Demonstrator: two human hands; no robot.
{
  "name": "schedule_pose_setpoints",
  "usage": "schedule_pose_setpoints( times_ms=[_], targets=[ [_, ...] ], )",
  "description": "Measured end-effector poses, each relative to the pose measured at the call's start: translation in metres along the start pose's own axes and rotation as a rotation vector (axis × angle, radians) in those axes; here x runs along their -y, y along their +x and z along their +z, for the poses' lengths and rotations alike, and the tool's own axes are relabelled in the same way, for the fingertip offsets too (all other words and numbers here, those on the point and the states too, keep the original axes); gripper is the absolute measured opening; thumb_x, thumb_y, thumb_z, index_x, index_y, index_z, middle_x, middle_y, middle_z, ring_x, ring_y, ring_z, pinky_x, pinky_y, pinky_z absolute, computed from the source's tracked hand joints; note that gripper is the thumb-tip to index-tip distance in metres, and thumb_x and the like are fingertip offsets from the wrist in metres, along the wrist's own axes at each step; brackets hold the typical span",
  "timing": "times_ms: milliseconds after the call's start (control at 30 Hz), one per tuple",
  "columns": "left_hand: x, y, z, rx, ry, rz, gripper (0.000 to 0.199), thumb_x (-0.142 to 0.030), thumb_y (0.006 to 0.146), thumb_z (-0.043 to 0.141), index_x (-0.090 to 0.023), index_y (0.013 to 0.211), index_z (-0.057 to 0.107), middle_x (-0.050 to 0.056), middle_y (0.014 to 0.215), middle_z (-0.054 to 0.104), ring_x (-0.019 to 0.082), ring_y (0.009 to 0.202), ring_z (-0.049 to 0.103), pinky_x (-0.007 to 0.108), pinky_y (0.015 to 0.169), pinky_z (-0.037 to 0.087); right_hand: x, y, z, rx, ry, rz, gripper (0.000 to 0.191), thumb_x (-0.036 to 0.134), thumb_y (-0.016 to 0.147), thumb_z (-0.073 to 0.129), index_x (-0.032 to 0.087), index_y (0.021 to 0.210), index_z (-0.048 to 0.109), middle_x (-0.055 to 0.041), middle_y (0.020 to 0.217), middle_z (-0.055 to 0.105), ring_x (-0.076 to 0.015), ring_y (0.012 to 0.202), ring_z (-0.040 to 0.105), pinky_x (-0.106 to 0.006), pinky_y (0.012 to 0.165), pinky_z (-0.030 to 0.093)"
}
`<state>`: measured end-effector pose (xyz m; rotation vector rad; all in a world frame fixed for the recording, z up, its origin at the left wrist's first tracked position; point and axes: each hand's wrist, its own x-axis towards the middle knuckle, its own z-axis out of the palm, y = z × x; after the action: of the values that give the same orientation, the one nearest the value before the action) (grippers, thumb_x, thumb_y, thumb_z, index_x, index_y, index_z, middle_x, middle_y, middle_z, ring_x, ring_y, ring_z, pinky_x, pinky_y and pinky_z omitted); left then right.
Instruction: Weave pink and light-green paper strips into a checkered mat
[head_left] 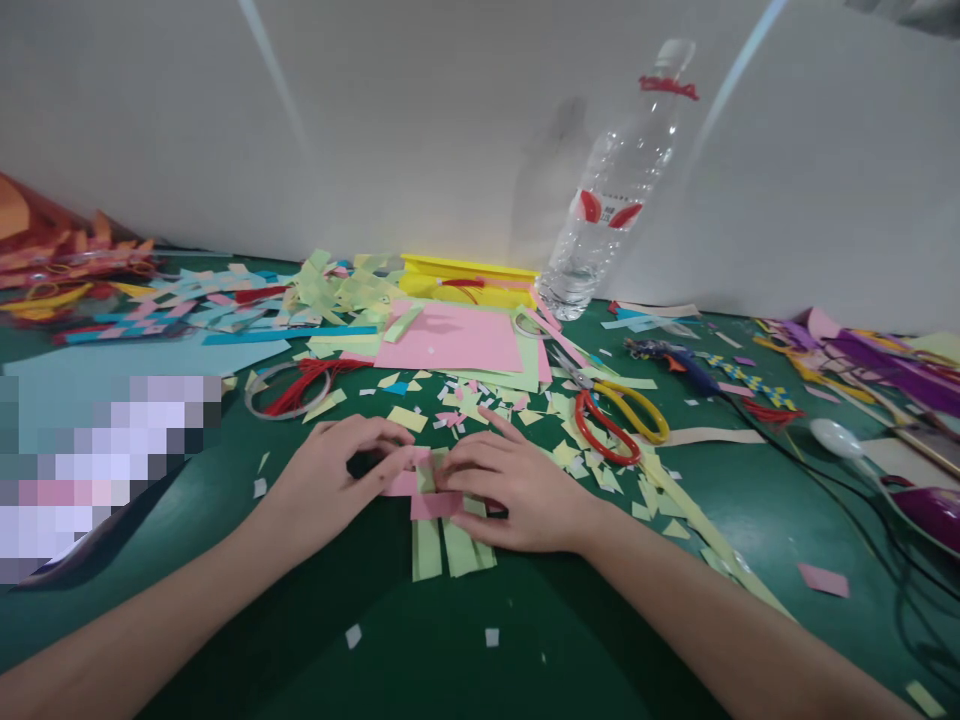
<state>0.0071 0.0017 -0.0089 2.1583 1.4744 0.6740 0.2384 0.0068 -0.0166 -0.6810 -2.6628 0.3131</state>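
Note:
A small weave of pink and pale green paper strips (437,507) lies on the green table at the centre, with green ends pointing toward me. My left hand (349,470) pinches the upper left part of the weave between thumb and index finger. On the right side, my right hand (517,490) rests over the strips, its fingers bent onto them and partly hiding them. Its index finger is raised a little. Just beyond the hands lie many small paper scraps (450,400) and a stack with a pink sheet (457,338) on top.
Scissors with red and yellow handles (607,425) lie right of the scraps. Behind stands a tilted plastic bottle (615,190) near the wall. A clear ring with red cord (289,390) is at left; a glue gun (682,365) with its cable lies at right.

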Motion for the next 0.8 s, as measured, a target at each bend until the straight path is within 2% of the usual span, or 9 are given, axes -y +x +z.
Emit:
schedule_pose_setpoints(
  times_ms=[67, 167, 267, 333, 500, 633, 800],
  targets=[
    [0.0014, 0.0015, -0.0018, -0.052, 0.081, 0.042, 0.032, -0.050, 0.085, 0.046, -0.023, 0.089, 0.064, 0.004, 0.082, 0.072, 0.023, 0.075, 0.065, 0.036, 0.070, 0.048, -0.0005, -0.0001, 0.0007, -0.005, 0.008, -0.004, 0.019, 0.032, 0.089, 0.053, 0.020, 0.099, 0.064, -0.0024, 0.110, 0.066, -0.0144, 0.108, 0.058, -0.043, 0.116, 0.013],
    [0.0029, 0.0030, -0.0021, -0.070, 0.148, 0.080, 0.032, -0.051, 0.083, 0.048, -0.023, 0.085, 0.064, 0.003, 0.074, 0.070, 0.022, 0.069, 0.063, 0.038, 0.070, 0.047, -0.0011, -0.0004, 0.0018, -0.022, 0.022, -0.006, 0.020, 0.032, 0.088, 0.053, 0.019, 0.101, 0.063, -0.0040, 0.112, 0.066, -0.0153, 0.108, 0.058, -0.042, 0.116, 0.016],
    [0.0034, 0.0020, 0.0002, -0.051, 0.155, 0.116, 0.035, -0.053, 0.084, 0.047, -0.023, 0.083, 0.064, 0.002, 0.068, 0.067, 0.021, 0.066, 0.060, 0.034, 0.066, 0.045, -0.0009, -0.0002, 0.0016, -0.025, 0.043, 0.000, 0.019, 0.030, 0.088, 0.054, 0.018, 0.100, 0.063, -0.0048, 0.111, 0.066, -0.0156, 0.108, 0.059, -0.042, 0.116, 0.017],
    [0.0035, 0.0005, 0.0020, -0.023, 0.172, 0.152, 0.034, -0.052, 0.086, 0.046, -0.023, 0.082, 0.064, 0.000, 0.065, 0.065, 0.020, 0.065, 0.058, 0.034, 0.068, 0.043, -0.0006, 0.0001, 0.0009, -0.021, 0.046, 0.004, 0.017, 0.029, 0.087, 0.055, 0.018, 0.097, 0.063, -0.0047, 0.110, 0.067, -0.0153, 0.108, 0.059, -0.042, 0.117, 0.017],
    [0.0047, -0.0023, 0.0045, -0.021, 0.228, 0.254, 0.029, -0.042, 0.091, 0.042, -0.023, 0.087, 0.063, 0.001, 0.080, 0.070, 0.020, 0.075, 0.059, 0.036, 0.078, 0.039, -0.0006, 0.0004, 0.0009, -0.017, 0.009, -0.006, 0.022, 0.030, 0.088, 0.053, 0.018, 0.103, 0.062, -0.0041, 0.113, 0.066, -0.0168, 0.109, 0.058, -0.044, 0.116, 0.018],
    [0.0072, -0.0024, 0.0050, 0.004, 0.252, 0.284, 0.023, -0.032, 0.093, 0.040, -0.022, 0.091, 0.061, 0.000, 0.084, 0.071, 0.019, 0.076, 0.061, 0.037, 0.082, 0.036, -0.0014, -0.0002, 0.0018, -0.012, -0.010, -0.032, 0.019, 0.027, 0.088, 0.052, 0.019, 0.100, 0.065, -0.0042, 0.112, 0.066, -0.0164, 0.108, 0.058, -0.042, 0.115, 0.021],
    [0.0076, -0.0027, 0.0039, -0.027, 0.249, 0.281, 0.026, -0.036, 0.094, 0.038, -0.023, 0.091, 0.060, 0.000, 0.084, 0.070, 0.020, 0.078, 0.060, 0.035, 0.079, 0.036, -0.0013, -0.0001, 0.0011, -0.027, -0.005, -0.023, 0.021, 0.027, 0.089, 0.051, 0.015, 0.100, 0.065, -0.0064, 0.112, 0.066, -0.0158, 0.109, 0.059, -0.040, 0.115, 0.023]
  ],
)
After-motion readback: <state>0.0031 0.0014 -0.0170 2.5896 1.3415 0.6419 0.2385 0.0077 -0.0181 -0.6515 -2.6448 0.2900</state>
